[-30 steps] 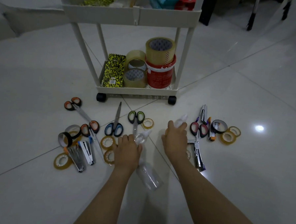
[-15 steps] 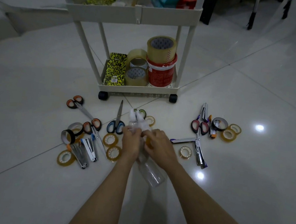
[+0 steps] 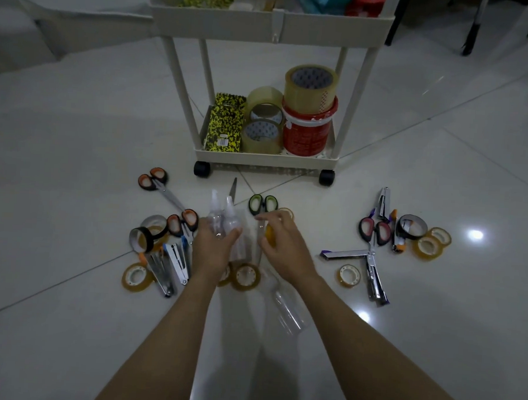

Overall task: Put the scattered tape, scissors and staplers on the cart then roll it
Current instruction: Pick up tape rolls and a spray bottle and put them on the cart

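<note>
My left hand [image 3: 214,247] grips two clear bottles [image 3: 225,220] with white nozzles, held upright above the floor. My right hand [image 3: 281,246] is curled around a small yellow object [image 3: 269,236] that I cannot identify. A third clear bottle [image 3: 287,311] lies on the floor under my right wrist. Orange-handled scissors [image 3: 153,178], green-handled scissors [image 3: 262,203] and red-handled scissors [image 3: 374,231] lie scattered around. Staplers [image 3: 167,263] lie at the left, and an opened stapler [image 3: 372,276] at the right. Small tape rolls [image 3: 246,277] sit by my hands. The cream cart [image 3: 268,161] stands just beyond.
The cart's bottom shelf holds big tape rolls [image 3: 311,83], a red tub [image 3: 306,134] and a yellow-black pack [image 3: 225,124]. More tape rolls [image 3: 427,247] and a black roll [image 3: 412,227] lie at the right. A black roll [image 3: 141,237] lies at the left. Dark furniture legs [image 3: 473,27] stand at the back right.
My hands came together in the middle. The bottle from my right hand went to my left, which now holds both. My right hand has drawn slightly apart.
</note>
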